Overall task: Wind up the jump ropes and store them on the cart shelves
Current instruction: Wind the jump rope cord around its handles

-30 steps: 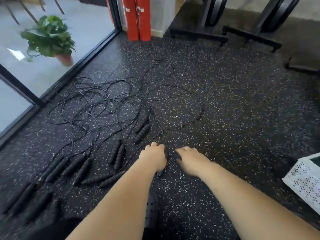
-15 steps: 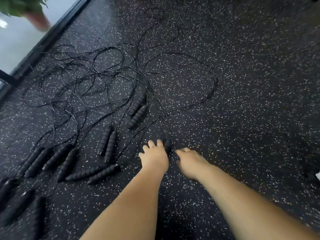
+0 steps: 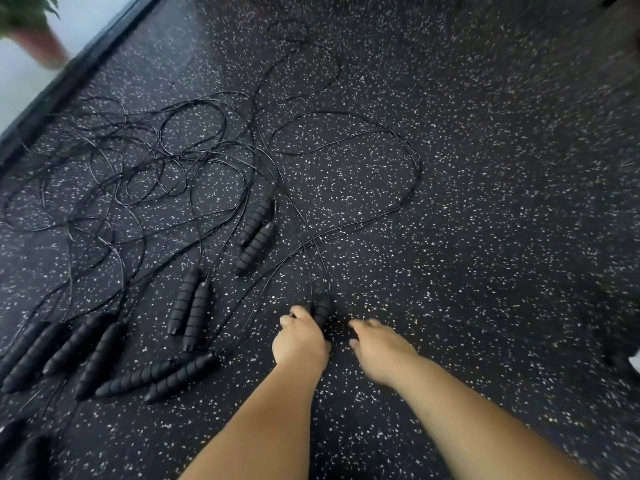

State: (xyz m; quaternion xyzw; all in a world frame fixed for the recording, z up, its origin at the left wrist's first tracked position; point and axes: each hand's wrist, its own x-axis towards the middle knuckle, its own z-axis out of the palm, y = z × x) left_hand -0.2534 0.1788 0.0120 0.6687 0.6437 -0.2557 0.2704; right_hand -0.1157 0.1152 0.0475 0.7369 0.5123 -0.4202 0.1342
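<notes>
Black handles (image 3: pixel 322 311) still within left hand (image 3: pixel 299 341) fingers (image 3: pixel 297 311)

Left hand (image 3: pixel 299 341) covers most of the jump rope handles (image 3: pixel 322 308) it grips. Only their far ends show, count unclear. Right hand (image 3: pixel 379 348): back up, fingertips turned under, palm side hidden, so contact with anything is not resolvable. Blurred handles (image 3: pixel 20 452) at the near-left corner of the floor (image 3: pixel 485 237) are smeared and cut by the frame edge. Tangled cords (image 3: pixel 166 161) too thin to trace to any handle. Potted plant (image 3: pixel 31 32), far-left corner: blurred, cropped. White sliver (image 3: pixel 635 362) at the right edge: unidentifiable.
</notes>
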